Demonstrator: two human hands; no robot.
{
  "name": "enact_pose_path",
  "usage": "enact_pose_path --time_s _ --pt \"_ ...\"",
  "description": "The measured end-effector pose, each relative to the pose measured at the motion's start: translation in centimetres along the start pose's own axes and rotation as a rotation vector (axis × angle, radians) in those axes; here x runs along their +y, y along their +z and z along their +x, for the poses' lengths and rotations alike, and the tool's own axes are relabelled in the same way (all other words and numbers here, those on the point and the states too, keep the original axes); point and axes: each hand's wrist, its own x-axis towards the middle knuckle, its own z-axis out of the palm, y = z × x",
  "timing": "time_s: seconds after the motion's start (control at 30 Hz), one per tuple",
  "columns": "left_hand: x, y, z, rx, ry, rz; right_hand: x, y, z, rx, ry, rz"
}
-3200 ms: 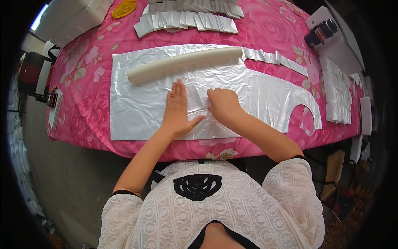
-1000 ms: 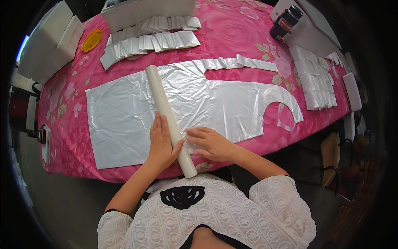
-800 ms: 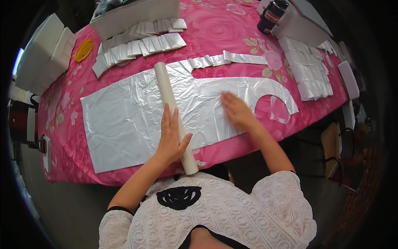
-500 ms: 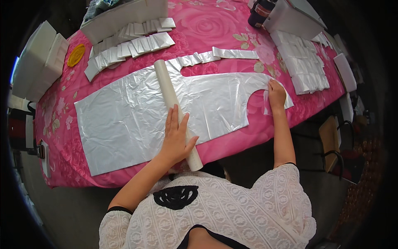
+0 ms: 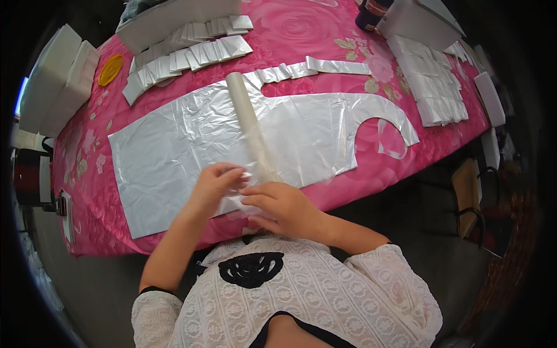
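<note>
- My left hand (image 5: pixel 213 187) lies on the near end of the long, pale, translucent roll of plastic film (image 5: pixel 250 130), fingers curled loosely over it with crumpled film under the fingertips.
- My right hand (image 5: pixel 282 207) sits just beside the left, touching it, fingers bent and pressing on the same near end of the roll; whether it truly pinches the film I cannot tell.
- The roll runs away from me across the large flat sheet of clear, silvery plastic cut in an apron shape (image 5: pixel 191 136), its far end near the sheet's far edge.
- The sheet is spread on the table under a pink flowered tablecloth (image 5: pixel 301 26), its near edge at the table's near edge; the curved neck cut-out (image 5: pixel 390 129) lies to my right.
- A long folded strip of the same plastic (image 5: pixel 313 66) lies beyond the sheet, just past the roll's far end.
- Rows of folded plastic pieces (image 5: pixel 188 55) sit further back on the left, more stacks (image 5: pixel 432 81) on the right.
- A round yellow lid (image 5: pixel 110 69) lies near the far left corner, beside white boxes (image 5: pixel 55 81).
</note>
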Motion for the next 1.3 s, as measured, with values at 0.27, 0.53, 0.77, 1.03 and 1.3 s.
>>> enact_pose_path --time_s 0.27,0.53,0.77,1.03,1.3 --pt "-1.1 -17.3 -5.6 0.339 -0.107 0.270 -0.6 -1.7 -2.9 -0.271 0.781 -0.352" --pt "-1.1 -20.5 -5.9 0.439 -0.046 0.621 -0.5 -0.8 -4.7 -0.324 1.020 -0.033" --pt "-0.5 -8.0 -2.3 0.537 0.884 1.285 -0.4 -1.1 -6.1 -0.316 1.048 -0.015" --pt "-3.9 2.8 5.6 0.291 0.819 1.199 0.1 -1.7 -5.3 -0.415 0.989 0.016" --pt "-3.9 3.0 5.3 0.285 0.693 1.396 11.4 -2.1 5.7 -0.319 0.902 0.023"
